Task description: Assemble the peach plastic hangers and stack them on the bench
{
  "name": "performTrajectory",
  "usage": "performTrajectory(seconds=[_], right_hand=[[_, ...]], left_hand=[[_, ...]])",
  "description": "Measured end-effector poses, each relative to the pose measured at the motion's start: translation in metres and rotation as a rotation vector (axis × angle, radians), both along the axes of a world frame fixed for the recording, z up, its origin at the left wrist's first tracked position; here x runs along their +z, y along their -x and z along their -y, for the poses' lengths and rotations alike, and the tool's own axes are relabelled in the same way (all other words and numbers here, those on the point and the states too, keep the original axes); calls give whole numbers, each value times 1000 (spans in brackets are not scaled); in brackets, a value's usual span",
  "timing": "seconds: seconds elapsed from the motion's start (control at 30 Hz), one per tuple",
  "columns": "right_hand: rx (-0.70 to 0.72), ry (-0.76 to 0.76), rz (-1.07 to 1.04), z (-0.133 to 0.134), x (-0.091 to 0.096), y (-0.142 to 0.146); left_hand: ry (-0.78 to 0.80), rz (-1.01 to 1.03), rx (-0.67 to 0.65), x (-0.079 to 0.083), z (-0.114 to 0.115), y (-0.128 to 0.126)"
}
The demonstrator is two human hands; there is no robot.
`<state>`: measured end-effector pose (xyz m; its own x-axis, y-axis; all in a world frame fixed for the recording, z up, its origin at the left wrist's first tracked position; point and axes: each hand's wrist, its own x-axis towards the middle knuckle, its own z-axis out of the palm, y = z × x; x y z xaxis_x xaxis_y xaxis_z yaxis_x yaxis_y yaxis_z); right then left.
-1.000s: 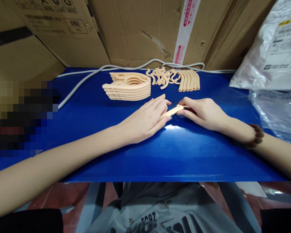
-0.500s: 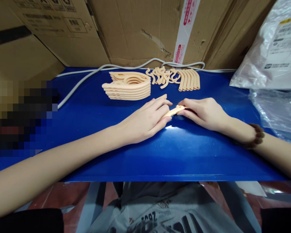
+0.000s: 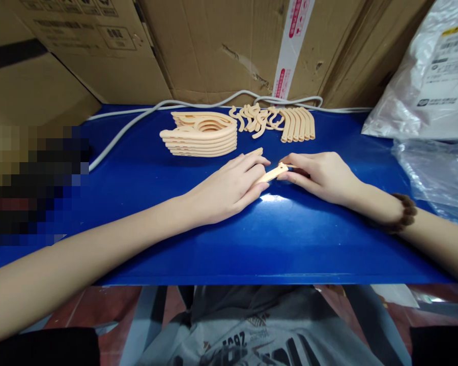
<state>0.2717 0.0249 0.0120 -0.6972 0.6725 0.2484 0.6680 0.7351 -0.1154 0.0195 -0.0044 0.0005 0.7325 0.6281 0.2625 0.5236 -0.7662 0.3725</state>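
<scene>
My left hand (image 3: pixel 232 188) is closed around a beige plastic hanger part (image 3: pixel 269 175) just above the table. One end of it shows past my fingertips, pointing right, and most of the rest is hidden under my palm. At that end, my right hand (image 3: pixel 320 173) pinches a thin beige piece (image 3: pixel 292 166) between thumb and fingers. The thin piece touches the hanger part's tip; its full shape is hidden. Behind my left hand lies a neat stack of beige hanger bodies (image 3: pixel 202 140). Right of it are several loose hooks (image 3: pixel 257 122) and a row of curved hanger arms (image 3: pixel 297 124).
All this lies on a blue table (image 3: pixel 229 254). A white cable (image 3: pixel 133 119) runs along its back, before cardboard boxes (image 3: pixel 221 51). A plastic shipping bag (image 3: pixel 423 86) and clear wrap (image 3: pixel 438 178) lie at the right. A blurred dark patch covers the left side.
My right fingers have shifted slightly, uncovering more of the hanger part's end, which has turned a little. My left hand keeps nearly the same place and grip.
</scene>
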Motion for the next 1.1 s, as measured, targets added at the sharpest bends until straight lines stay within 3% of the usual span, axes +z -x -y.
performTrajectory(seconds=[0.6, 0.93, 1.1], right_hand=[[56, 48, 50, 1, 4, 3], [-9, -16, 29, 2, 0, 1], [-13, 31, 33, 1, 2, 1]], left_hand=[[-27, -3, -14, 1, 1, 0], [-15, 18, -5, -1, 1, -2], [-5, 23, -3, 0, 1, -1]])
